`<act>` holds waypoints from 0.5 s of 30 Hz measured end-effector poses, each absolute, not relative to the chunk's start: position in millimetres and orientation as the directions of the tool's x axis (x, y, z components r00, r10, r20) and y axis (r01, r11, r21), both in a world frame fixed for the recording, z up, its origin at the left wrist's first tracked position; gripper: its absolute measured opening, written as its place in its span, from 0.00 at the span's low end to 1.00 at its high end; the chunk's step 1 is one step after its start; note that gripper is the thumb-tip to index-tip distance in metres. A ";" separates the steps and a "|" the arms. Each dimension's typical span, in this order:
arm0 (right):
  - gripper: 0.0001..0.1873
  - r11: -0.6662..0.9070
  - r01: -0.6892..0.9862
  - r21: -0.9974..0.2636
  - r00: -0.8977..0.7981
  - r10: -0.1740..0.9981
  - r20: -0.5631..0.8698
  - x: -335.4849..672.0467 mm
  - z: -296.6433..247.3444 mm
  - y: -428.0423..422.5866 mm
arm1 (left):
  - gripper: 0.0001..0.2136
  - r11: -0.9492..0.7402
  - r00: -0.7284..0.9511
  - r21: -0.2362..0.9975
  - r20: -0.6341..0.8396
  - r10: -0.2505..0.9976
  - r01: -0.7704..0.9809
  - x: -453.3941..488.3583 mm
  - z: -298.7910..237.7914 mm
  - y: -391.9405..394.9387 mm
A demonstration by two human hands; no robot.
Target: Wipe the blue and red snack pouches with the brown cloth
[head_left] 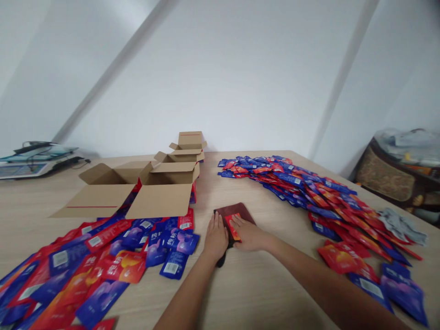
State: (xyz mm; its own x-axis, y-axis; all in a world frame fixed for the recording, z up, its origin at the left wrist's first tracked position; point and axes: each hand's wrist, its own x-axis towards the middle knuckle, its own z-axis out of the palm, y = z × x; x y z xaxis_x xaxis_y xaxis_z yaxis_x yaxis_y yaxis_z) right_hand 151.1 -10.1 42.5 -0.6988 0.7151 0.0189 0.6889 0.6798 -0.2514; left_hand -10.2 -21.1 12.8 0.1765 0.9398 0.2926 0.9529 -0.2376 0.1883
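Note:
A dark brown flat pad (246, 211) lies on the table in front of me, with a red-and-orange pouch (235, 229) on it. My right hand (249, 234) rests flat over the right part of that pouch, fingers stretched out. On the pad's left side my left hand (216, 237) lies palm down with its fingers extended, just beside the pouch. A black rounded piece (222, 262) shows below the left hand. What lies under both palms is hidden.
Open cardboard boxes (161, 199) stand at left and run back towards the wall. A heap of red and blue pouches (99, 263) covers the left front. Another long pile (309, 192) curves along the right, with a grey glove-like cloth (402, 225). A scale (37, 162) sits far left.

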 end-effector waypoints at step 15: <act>0.30 0.277 0.709 -0.649 -0.221 0.961 0.168 154.2 49.7 0.8 | 0.24 -0.349 0.254 0.186 0.398 0.881 0.918 -15.5 8.9 -21.0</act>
State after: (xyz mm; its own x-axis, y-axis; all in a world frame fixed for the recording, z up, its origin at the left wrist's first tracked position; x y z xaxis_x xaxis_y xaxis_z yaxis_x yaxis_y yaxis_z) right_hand 154.2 0.8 49.7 -0.2213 0.9606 0.1679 0.7090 0.2767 -0.6486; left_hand -15.5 -21.0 8.9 0.2545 0.8813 0.3982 0.9184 -0.3492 0.1860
